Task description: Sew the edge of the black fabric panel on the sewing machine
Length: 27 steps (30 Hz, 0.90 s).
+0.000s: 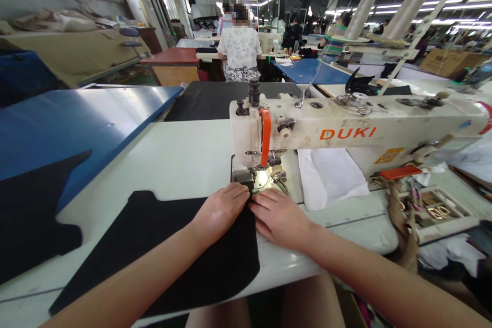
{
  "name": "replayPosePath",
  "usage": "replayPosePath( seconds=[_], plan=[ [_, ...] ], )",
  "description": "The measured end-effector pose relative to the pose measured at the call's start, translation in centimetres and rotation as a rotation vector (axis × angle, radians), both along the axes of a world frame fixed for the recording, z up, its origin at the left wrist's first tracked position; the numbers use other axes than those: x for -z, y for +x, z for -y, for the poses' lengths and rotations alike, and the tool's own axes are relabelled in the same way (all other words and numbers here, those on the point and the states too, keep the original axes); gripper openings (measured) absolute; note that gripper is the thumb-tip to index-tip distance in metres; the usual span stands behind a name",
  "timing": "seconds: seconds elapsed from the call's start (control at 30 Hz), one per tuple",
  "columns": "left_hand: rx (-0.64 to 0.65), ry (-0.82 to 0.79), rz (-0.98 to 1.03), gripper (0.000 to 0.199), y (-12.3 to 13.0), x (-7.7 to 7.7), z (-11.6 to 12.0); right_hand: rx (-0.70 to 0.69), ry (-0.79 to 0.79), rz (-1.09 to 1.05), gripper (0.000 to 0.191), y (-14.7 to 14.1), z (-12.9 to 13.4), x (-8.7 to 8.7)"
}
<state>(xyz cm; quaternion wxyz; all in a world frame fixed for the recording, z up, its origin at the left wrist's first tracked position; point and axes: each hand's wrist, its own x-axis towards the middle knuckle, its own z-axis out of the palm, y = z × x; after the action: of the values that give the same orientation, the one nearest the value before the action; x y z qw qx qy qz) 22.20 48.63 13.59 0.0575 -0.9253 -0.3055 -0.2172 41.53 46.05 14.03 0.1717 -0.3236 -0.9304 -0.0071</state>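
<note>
A large cut piece of black fabric (226, 256) lies on the sewing table, its far edge at the needle area of a white sewing machine (307, 123). My left hand (223, 210) rests on top of the fabric, fingers bent and pressing it down just in front of the presser foot (251, 170). On the right edge of the same piece, my right hand (282, 218) has its fingers closed together, gripping the border close to the left fingertips. The thumbs are mostly hidden. A lit metal needle plate (262, 179) shows just beyond both hands.
More black fabric (34, 210) lies at left, partly on a blue board (77, 128). White cloth (332, 177) sits under the machine arm. A parts tray (442, 212) is at right. Thread cones (403, 18) stand behind. A person (240, 46) sits farther ahead.
</note>
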Motion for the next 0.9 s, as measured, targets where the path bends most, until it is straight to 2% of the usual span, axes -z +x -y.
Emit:
replayPosePath(
  seconds=[0.2,0.6,0.73,0.9],
  plan=[
    [0.002,-0.015,-0.016,0.024,0.1,-0.3,0.1,0.012,-0.02,-0.04,0.023,0.1,-0.1,0.1],
    [-0.004,-0.019,0.03,0.02,0.0,-0.2,0.8,0.029,-0.031,0.018,0.02,-0.5,0.0,-0.2],
    [0.001,-0.015,0.032,0.021,-0.1,-0.2,0.8,0.035,0.018,-0.016,0.02,-0.4,0.2,0.2],
    [0.011,0.004,0.05,0.021,0.0,-0.2,0.7,-0.02,0.123,-0.052,0.015,-0.4,0.3,1.0]
  ],
)
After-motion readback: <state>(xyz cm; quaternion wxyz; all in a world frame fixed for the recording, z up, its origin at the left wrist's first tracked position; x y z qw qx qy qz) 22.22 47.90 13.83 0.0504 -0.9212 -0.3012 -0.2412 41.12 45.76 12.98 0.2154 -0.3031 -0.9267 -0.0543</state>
